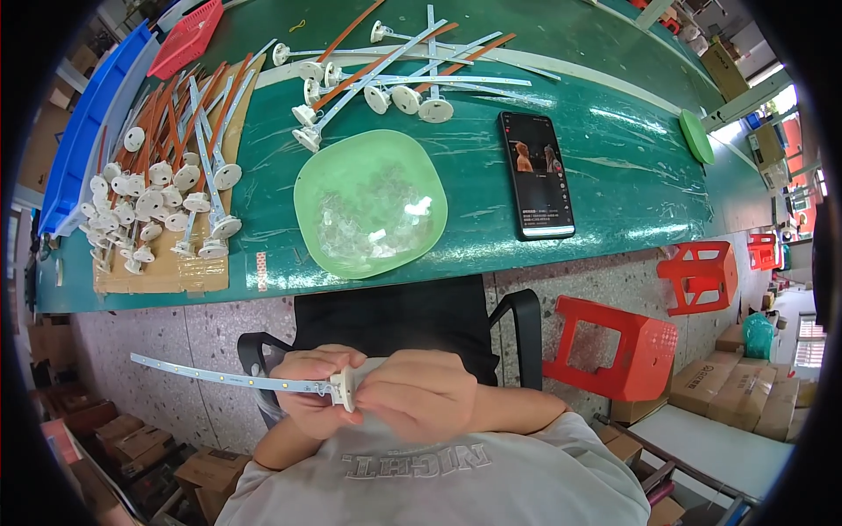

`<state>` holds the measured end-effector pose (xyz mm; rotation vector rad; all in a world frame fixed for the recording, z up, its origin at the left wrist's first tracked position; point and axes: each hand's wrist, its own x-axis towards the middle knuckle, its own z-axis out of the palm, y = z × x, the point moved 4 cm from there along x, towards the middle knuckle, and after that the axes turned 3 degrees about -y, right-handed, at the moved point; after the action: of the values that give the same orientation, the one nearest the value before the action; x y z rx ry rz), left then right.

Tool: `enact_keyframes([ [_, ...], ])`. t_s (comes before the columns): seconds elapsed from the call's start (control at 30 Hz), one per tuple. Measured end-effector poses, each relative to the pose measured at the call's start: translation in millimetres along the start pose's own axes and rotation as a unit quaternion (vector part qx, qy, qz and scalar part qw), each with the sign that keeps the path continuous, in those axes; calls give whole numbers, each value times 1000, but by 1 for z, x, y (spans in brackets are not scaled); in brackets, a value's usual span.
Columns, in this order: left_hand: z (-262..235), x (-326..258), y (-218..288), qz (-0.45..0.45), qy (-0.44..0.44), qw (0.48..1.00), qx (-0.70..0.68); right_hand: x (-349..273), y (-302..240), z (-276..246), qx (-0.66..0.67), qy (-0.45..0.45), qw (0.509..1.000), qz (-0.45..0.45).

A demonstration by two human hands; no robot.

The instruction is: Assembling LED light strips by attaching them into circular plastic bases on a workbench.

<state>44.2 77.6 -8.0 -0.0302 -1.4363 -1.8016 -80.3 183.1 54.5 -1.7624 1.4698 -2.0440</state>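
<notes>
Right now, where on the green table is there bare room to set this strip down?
Bare table lies right of the phone, up to the green lid. The cardboard on the left is crowded with strips; more strips crowd behind the bowl.

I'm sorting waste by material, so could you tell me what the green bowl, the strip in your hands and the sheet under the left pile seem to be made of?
Green bowl: likely translucent plastic; contents show through its glossy wall.
Strip: thin, white, slightly bowed, probably a flexible circuit strip with a white plastic disc.
Sheet: brown, matte, looks like cardboard.
</notes>
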Motion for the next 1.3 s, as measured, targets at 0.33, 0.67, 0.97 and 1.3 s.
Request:
enact_keyframes([
  [0.33, -1, 1, -5, -61, 39, 997, -39, 4, 17, -3, 75, -46, 993, 82],
  [0.67, 4, 24, -1, -27, -33, 996, -81, 13, 26, -9, 166, -86, 979, 79],
  [0.97, 5, 23, -5, -55, -19, 993, -102, 11, 27, -12, 143, -99, 980, 99],
  [1.3, 0, 17, -5, -2, -39, 999, -32, 12, 24, -6, 130, -50, 988, 65],
])
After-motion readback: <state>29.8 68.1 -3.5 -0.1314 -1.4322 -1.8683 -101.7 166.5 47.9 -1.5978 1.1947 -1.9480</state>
